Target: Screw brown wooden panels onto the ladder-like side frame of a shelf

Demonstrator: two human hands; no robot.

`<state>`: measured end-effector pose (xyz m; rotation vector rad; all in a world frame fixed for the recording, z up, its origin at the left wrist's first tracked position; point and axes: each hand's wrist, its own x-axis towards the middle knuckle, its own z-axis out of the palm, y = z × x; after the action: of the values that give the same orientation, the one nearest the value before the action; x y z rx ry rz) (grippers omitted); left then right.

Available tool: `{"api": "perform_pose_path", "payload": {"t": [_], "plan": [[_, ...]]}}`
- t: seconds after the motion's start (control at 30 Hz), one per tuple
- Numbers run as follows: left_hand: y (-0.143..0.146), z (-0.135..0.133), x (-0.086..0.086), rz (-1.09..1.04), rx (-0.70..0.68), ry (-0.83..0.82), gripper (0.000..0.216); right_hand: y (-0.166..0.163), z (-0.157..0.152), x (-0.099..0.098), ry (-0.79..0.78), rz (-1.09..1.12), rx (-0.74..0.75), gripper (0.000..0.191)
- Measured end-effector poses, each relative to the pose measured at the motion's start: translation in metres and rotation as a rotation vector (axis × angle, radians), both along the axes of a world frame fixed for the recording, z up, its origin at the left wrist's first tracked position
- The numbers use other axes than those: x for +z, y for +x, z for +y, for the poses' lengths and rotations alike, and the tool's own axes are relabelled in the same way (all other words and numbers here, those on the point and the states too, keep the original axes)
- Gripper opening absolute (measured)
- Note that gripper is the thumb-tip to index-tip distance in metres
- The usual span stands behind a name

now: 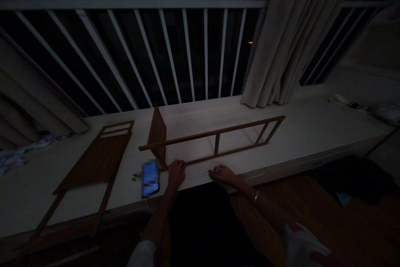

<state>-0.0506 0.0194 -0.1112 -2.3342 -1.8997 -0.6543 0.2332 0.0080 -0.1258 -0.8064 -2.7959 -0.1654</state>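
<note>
A wooden rail frame (215, 138) lies along a pale window ledge (300, 129), joined at its left end to an upright wooden panel (158, 135). My left hand (176, 174) is closed on the near lower corner of that panel and frame. My right hand (222, 173) rests on the ledge just in front of the frame, fingers pinched on a thin pale stick-like tool (204, 171) that I cannot name. A bracelet sits on the right wrist.
A second wooden frame panel (93, 163) lies flat at the left, overhanging the ledge. A lit phone (150, 178) lies beside my left hand. White railing bars (168, 50) and a curtain (287, 42) stand behind. Small objects rest at far right (343, 101).
</note>
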Motion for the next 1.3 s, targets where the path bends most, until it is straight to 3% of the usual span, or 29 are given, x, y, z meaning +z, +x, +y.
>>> {"api": "perform_pose_path", "payload": {"t": [0.3, 0.63, 0.9, 1.3], "plan": [[-0.001, 0.000, 0.000, -0.017, -0.009, -0.003, 0.024, -0.001, -0.004, 0.004, -0.007, 0.048, -0.017, 0.025], [-0.001, -0.002, 0.003, -0.033, -0.009, 0.002, 0.024, 0.000, -0.011, 0.007, -0.069, 0.248, -0.184, 0.029], [-0.003, -0.002, 0.002, -0.084, -0.021, 0.012, 0.021, 0.029, 0.020, 0.018, -0.041, 0.392, -0.603, 0.035], [-0.005, 0.002, 0.003, -0.212, -0.040, -0.005, 0.020, 0.016, 0.038, 0.010, -0.071, 0.462, -0.679, 0.027]]}}
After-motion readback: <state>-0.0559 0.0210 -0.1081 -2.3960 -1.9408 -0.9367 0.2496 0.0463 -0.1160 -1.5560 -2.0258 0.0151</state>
